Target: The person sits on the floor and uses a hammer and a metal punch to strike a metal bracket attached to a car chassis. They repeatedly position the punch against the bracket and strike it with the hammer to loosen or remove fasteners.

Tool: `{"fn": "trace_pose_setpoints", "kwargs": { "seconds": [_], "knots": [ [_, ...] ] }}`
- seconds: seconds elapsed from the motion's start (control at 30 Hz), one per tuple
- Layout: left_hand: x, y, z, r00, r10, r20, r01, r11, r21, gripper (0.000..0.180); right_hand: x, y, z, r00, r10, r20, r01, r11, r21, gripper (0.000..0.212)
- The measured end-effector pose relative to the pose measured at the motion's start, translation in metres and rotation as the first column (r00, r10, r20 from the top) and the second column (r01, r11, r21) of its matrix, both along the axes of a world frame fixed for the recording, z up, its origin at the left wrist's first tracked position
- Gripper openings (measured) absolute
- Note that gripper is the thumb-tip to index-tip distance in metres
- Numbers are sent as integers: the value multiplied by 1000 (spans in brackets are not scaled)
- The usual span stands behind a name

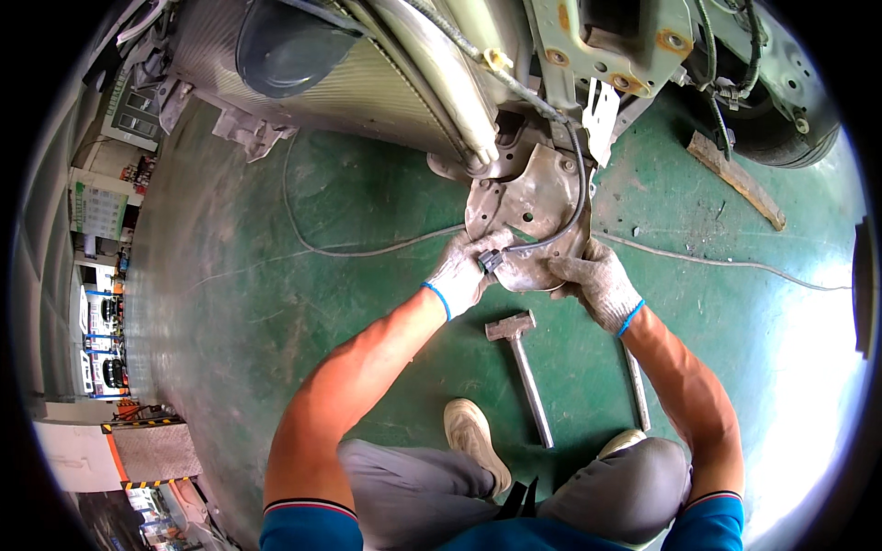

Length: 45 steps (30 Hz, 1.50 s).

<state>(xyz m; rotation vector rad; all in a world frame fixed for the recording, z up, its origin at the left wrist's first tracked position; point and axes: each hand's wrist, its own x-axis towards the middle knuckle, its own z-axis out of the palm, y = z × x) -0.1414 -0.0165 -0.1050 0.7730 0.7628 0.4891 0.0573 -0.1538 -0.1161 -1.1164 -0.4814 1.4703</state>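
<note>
Both my hands wear pale knit work gloves with blue cuffs. My left hand [464, 269] is closed on the lower left edge of a bent sheet-metal bracket [542, 197] below the car's front frame. My right hand [599, 280] grips the same bracket at its lower right, thumb on top and fingers curled beneath. A dark cable [581, 197] loops down over the bracket and ends in a black plug connector [490, 261] beside my left fingers. Whether those fingers also touch the connector I cannot tell. The bracket's upper end meets the frame.
A sledgehammer [528, 376] and a metal bar [636, 387] lie on the green floor [367, 197] before my feet. A wooden strip [738, 179] rests near a tyre [781, 133] at the right. The radiator [386, 101] hangs overhead left. A thin grey cable [386, 248] crosses the floor.
</note>
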Motion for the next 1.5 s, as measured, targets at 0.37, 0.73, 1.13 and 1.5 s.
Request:
{"fn": "trace_pose_setpoints", "kwargs": {
  "seconds": [0.37,0.73,1.13,1.5],
  "knots": [
    [2,0,-21,998,-6,59,8,999,-33,20,7,2,-11,997,25,-69,-20,997,74,36],
    [7,-2,-32,997,-10,77,3,996,86,25,1,-3,2,992,95,89,-94,995,-12,31],
    [-5,3,-38,978,-14,-209,192,453,871,26,7,11,96,-255,-215,943,-402,910,99,35],
    [10,-4,-61,990,-36,135,37,999,-6,37,-7,3,100,-276,-257,926,-586,809,50,24]
  ]
}}
